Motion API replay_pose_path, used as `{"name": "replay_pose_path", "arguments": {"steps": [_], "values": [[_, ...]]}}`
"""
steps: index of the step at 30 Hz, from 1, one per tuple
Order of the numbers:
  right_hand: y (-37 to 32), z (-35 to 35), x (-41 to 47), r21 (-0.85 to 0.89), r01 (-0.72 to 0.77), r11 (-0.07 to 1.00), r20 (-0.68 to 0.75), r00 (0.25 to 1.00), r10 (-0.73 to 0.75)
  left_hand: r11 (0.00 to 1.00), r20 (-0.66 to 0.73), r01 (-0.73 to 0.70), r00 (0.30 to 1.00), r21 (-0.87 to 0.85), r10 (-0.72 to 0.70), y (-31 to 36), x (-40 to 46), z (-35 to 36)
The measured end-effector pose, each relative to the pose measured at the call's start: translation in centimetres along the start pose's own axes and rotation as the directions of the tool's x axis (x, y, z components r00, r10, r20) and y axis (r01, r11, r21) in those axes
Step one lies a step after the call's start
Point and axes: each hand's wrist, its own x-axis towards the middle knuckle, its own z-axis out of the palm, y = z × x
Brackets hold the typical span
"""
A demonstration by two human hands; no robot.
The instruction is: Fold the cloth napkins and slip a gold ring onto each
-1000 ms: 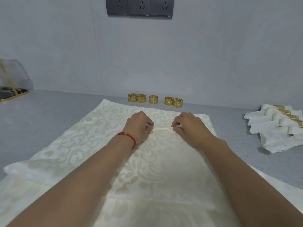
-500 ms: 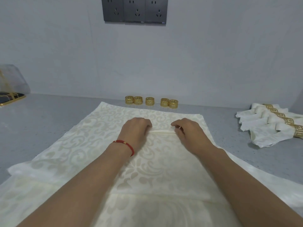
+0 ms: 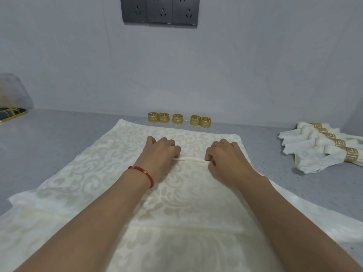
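Left hand (image 3: pixel 160 152), right hand (image 3: pixel 225 156) both pinch raised pleat in damask napkin (image 3: pixel 98 163); five gold rings (image 3: pixel 177 118) beyond, ringed napkins (image 3: pixel 322 148) far right.

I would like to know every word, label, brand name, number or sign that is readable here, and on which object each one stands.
No text can be read in this picture.
Socket panel on the wall: small light marks at the lower edge of its plates, too small and blurred to read.
Loose gold rings and the rings on the finished napkins: only a cut-out key pattern, no letters.
Spread napkin: woven scroll pattern only.
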Motion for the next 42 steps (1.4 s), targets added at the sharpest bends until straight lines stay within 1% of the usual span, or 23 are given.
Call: {"name": "replay_pose_path", "arguments": {"steps": [1, 2, 4, 6, 8, 11, 14, 16, 18, 19, 20, 21, 23, 25, 28, 30, 33, 35, 37, 39, 42], "values": [[-0.2, -0.3, -0.1, 0.039, -0.022, 0.999, 0.01, 1.0, 0.021, 1.0, 0.024, -0.005, 1.0, -0.017, 0.005, 0.1, -0.1, -0.3], [-0.4, -0.4, -0.2, 0.095, -0.054, 0.994, 0.003, 0.999, 0.054, 0.997, 0.052, 0.016, 0.999, -0.079, -0.012, 0.0, -0.3, -0.6], [-0.2, 0.1, -0.3, 0.236, -0.118, 0.965, -0.02, 0.992, 0.126, 0.968, 0.069, 0.109, 0.993, -0.228, -0.096, 0.1, -0.6, -1.2], [0.2, 0.5, -0.3, 0.337, -0.149, 0.93, -0.018, 0.986, 0.165, 0.888, 0.063, 0.219, 0.975, -0.404, -0.211, 0.1, -0.8, -1.4], [0.5, 0.5, -0.5, 0.365, -0.182, 0.913, 0.022, 0.982, 0.186, 0.843, 0.077, 0.272, 0.96, -0.463, -0.268, -0.1, -0.9, -1.2], [0.8, -0.2, -0.5, 0.262, -0.204, 0.943, 0.056, 0.979, 0.196, 0.901, 0.097, 0.232, 0.973, -0.366, -0.211, -0.5, -0.6, -0.8], [0.5, -1.3, -0.5, 0.179, -0.148, 0.973, 0.056, 0.989, 0.14, 0.94, 0.124, 0.212, 0.975, -0.268, -0.185, -0.6, -0.4, -1.1], [0.4, -1.7, -0.4, 0.081, -0.088, 0.993, 0.022, 0.996, 0.086, 0.97, 0.075, 0.165, 0.985, -0.177, -0.154, -0.2, -0.5, -1.2], [0.4, -1.7, -0.4, 0.0, -0.039, 0.999, -0.018, 0.999, 0.039, 0.991, -0.023, 0.089, 0.996, -0.096, -0.092, 0.3, -0.8, -1.2], [0.4, -1.7, -0.4, -0.007, -0.026, 1.0, -0.021, 0.999, 0.026, 0.995, -0.047, 0.062, 0.997, -0.075, -0.066, 0.3, -0.9, -1.3], [0.5, -1.7, -0.3, -0.009, -0.014, 1.0, -0.004, 1.0, 0.014, 0.996, -0.039, 0.049, 0.998, -0.068, -0.052, 0.4, -0.9, -1.5], [0.5, -1.9, -0.3, -0.014, 0.001, 1.0, 0.034, 0.999, -0.001, 0.997, -0.006, 0.039, 0.999, -0.07, -0.039, 0.4, -0.8, -1.8], [0.5, -2.6, -0.4, -0.013, 0.01, 1.0, 0.133, 0.991, -0.008, 0.996, 0.106, 0.033, 0.994, -0.079, -0.025, 0.5, -0.6, -2.5], [0.6, -3.1, -0.6, 0.065, -0.041, 0.997, 0.186, 0.982, 0.029, 0.988, 0.18, 0.069, 0.983, -0.14, -0.043, 0.4, -0.6, -3.1], [1.1, -3.0, -0.8, 0.257, -0.13, 0.958, 0.16, 0.983, 0.09, 0.958, 0.178, 0.162, 0.977, -0.238, -0.121, 0.0, -0.8, -2.9], [1.5, -2.5, -1.3, 0.341, -0.162, 0.926, 0.137, 0.983, 0.121, 0.931, 0.168, 0.211, 0.972, -0.298, -0.167, -0.1, -0.9, -2.8], [1.8, -1.5, -2.3, 0.338, -0.162, 0.927, 0.1, 0.986, 0.136, 0.92, 0.211, 0.241, 0.961, -0.31, -0.181, -0.2, -0.8, -2.9], [1.8, -1.1, -2.6, 0.316, -0.157, 0.936, 0.047, 0.988, 0.149, 0.942, 0.231, 0.232, 0.957, -0.242, -0.177, -0.2, -0.8, -3.0], [1.7, -1.2, -2.7, 0.317, -0.177, 0.932, 0.027, 0.984, 0.177, 0.972, 0.183, 0.178, 0.972, -0.153, -0.149, -0.3, -1.0, -2.9], [1.5, -1.5, -2.6, 0.277, -0.163, 0.947, -0.012, 0.985, 0.173, 0.989, 0.11, 0.11, 0.989, -0.101, -0.099, -0.4, -1.1, -2.6], [1.0, -1.9, -2.3, 0.134, -0.115, 0.984, -0.055, 0.991, 0.124, 0.999, 0.014, 0.016, 1.0, -0.045, -0.016, -0.4, -1.2, -2.4]]}}
